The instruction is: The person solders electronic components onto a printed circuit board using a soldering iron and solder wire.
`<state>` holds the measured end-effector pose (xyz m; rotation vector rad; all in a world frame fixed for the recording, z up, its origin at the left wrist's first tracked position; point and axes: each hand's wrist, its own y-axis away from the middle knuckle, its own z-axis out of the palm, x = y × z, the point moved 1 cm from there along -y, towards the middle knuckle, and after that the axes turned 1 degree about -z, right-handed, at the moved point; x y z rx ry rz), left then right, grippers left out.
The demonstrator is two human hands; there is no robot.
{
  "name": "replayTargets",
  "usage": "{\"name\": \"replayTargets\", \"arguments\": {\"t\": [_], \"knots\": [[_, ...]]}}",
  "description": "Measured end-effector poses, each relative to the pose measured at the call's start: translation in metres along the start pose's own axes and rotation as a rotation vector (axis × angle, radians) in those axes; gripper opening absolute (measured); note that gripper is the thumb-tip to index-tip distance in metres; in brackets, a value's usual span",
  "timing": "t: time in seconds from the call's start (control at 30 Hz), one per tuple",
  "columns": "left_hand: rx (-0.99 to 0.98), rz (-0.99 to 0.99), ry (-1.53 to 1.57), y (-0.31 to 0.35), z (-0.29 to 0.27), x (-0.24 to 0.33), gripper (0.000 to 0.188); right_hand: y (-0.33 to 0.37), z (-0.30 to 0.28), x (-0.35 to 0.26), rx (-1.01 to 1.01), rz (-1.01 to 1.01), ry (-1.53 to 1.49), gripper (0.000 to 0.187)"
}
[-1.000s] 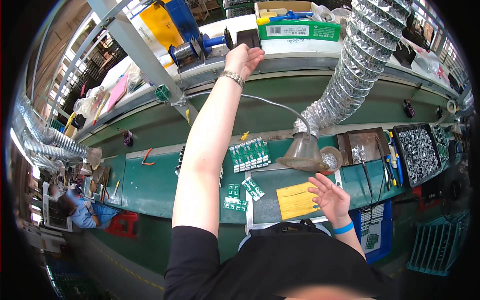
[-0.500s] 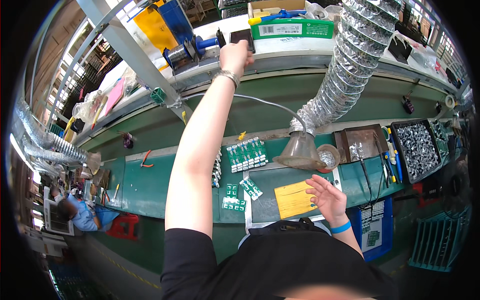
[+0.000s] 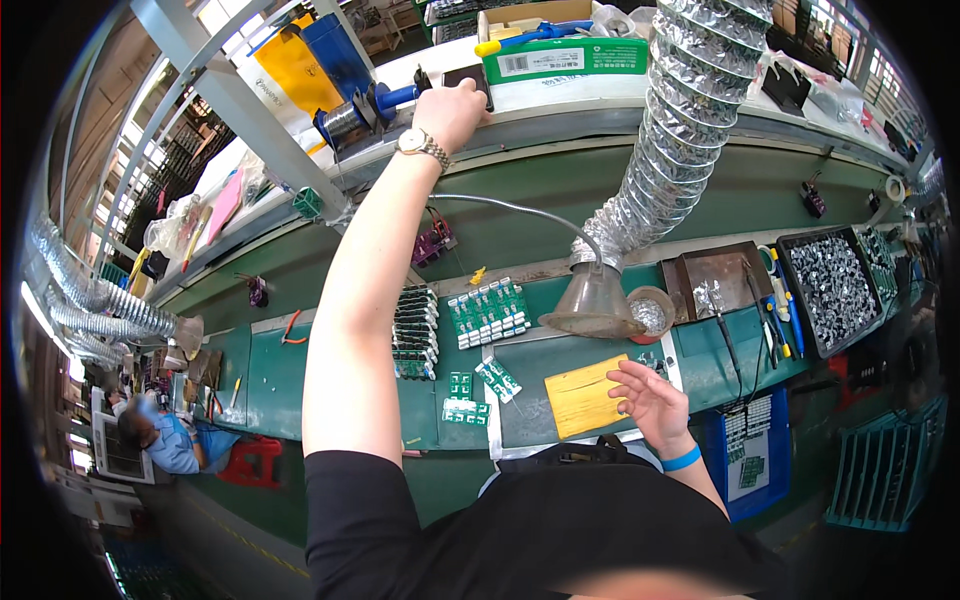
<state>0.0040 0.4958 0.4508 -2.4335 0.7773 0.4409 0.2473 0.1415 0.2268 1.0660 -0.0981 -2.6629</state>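
My left arm stretches up to the raised shelf. My left hand (image 3: 450,116), with a metal watch on its wrist, is at a dark flat device (image 3: 468,75) and covers part of it. Its fingers are mostly hidden behind the back of the hand, so a grip does not show. Over the right edge of a yellow board (image 3: 584,397) hovers my right hand (image 3: 654,405), fingers apart and loosely bent, holding nothing. Small green circuit boards (image 3: 465,411) lie left of the yellow board. Behind them is a larger circuit board panel (image 3: 488,312) with white parts.
A metal fume hood (image 3: 597,305) on a silver duct (image 3: 675,140) hangs over the bench. A solder spool (image 3: 346,124) and green box (image 3: 565,62) stand on the shelf. Right are a soldering iron (image 3: 728,345) and black parts tray (image 3: 832,290). Another person (image 3: 172,440) sits far left.
My left hand has shifted slightly left and its wrist has turned, bringing the watch face into view. The view has also shifted, uncovering a stack of boards beside my left arm.
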Motion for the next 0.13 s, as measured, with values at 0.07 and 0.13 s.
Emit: {"name": "replayTargets", "arguments": {"t": [0.07, 0.13], "knots": [[-0.001, 0.008, 0.018, -0.0023, 0.0001, 0.001, 0.02, 0.0025, 0.0001, 0.0009, 0.006, -0.001, -0.002, 0.054], [0.032, -0.009, 0.122, -0.003, 0.0042, -0.0015, 0.02, 0.005, 0.0001, 0.0006, 0.011, -0.002, -0.001, 0.055]]}}
